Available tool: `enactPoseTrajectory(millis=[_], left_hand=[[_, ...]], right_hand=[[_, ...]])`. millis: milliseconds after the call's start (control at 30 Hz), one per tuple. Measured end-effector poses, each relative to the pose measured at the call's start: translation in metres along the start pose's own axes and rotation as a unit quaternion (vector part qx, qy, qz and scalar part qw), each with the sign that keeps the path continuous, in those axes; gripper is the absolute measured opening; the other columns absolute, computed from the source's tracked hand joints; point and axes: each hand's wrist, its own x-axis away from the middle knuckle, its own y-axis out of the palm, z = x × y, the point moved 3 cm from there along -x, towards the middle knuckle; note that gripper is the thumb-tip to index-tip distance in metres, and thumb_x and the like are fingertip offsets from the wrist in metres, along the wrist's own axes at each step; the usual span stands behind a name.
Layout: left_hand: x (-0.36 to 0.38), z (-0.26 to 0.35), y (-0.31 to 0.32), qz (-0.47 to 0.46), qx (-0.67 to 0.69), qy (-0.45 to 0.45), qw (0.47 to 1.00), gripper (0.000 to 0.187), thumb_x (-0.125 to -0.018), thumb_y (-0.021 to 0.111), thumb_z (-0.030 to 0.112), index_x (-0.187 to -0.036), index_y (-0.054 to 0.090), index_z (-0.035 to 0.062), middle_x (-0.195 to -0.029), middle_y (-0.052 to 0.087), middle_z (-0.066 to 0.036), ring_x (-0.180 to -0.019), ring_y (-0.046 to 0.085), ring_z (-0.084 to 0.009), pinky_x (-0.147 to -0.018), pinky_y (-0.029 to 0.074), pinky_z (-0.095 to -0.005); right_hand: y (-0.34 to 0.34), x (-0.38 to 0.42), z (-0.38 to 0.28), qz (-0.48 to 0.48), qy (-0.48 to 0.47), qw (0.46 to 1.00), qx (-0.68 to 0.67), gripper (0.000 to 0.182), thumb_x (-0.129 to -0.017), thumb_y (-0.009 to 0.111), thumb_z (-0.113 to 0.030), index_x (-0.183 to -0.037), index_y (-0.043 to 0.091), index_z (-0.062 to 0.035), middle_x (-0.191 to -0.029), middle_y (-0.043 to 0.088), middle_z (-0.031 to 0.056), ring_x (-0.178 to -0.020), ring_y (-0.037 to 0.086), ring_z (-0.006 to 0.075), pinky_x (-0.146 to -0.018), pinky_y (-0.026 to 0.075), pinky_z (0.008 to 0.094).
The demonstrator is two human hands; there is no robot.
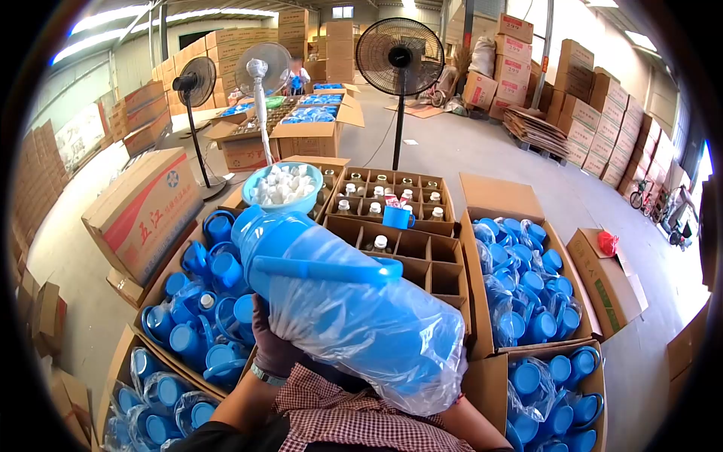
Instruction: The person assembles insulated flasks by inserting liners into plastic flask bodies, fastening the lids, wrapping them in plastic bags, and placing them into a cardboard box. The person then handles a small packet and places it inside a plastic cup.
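Looking down over open cartons, we log the right carton (501,194), packed with blue jugs (532,282), and beside it the near divided carton (450,277), whose upright partitions look the likeliest snag for loose plastic. The bagged blue jug (361,331) is in the air in front of the checked apron (346,423), tilted, upper end to the left and wrapped end down to the right. Judgement: both ends want support; the slack film at the lower end is best gathered in. The gloved left hand (275,350) clasps the jug's side from below; pressing on the hard body rather than on slippery film should limit sliding. The right hand is hidden by the bag, so we cannot tell its grasp. Smaller still: a blue cup (398,217) and a white-capped bottle (381,243) stand just beyond; a wide swing could knock either.
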Motion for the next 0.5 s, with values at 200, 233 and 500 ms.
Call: enactPoseTrajectory(millis=[200, 233, 500], left_hand=[[0.017, -0.001, 0.013, -0.022, -0.082, 0.068, 0.994, 0.078, -0.099, 0.052, 0.064, -0.153, 0.043, 0.0077, -0.151, 0.052, -0.014, -0.136, 0.052, -0.0352, -0.115, 0.041, -0.0537], [0.016, 0.002, 0.018, -0.037, -0.123, 0.08, 0.988, 0.078, -0.099, 0.052, 0.064, -0.152, 0.043, 0.0075, -0.151, 0.053, -0.014, -0.136, 0.052, -0.035, -0.115, 0.041, -0.0531], [0.012, 0.014, -0.022, -0.056, -0.052, 0.112, 0.991, 0.072, -0.1, 0.051, 0.064, -0.149, 0.049, 0.0106, -0.147, 0.056, -0.015, -0.131, 0.056, -0.0368, -0.111, 0.045, -0.0544]], right_hand=[[0.019, -0.022, 0.011, 0.004, 0.007, 1.0, -0.018, 0.03, -0.097, 0.063, -0.022, -0.118, 0.066, 0.0, -0.119, 0.071, 0.0151, -0.102, 0.07, 0.0264, -0.089, 0.059, 0.042], [0.02, -0.026, 0.012, 0.005, 0.007, 1.0, -0.021, 0.03, -0.098, 0.063, -0.022, -0.118, 0.066, 0.0001, -0.12, 0.071, 0.015, -0.102, 0.07, 0.0262, -0.089, 0.058, 0.0419], [0.007, -0.014, 0.013, 0.003, 0.031, 0.999, -0.032, 0.029, -0.1, 0.06, -0.02, -0.119, 0.066, 0.0002, -0.121, 0.071, 0.0141, -0.104, 0.07, 0.0248, -0.09, 0.058, 0.0406]])
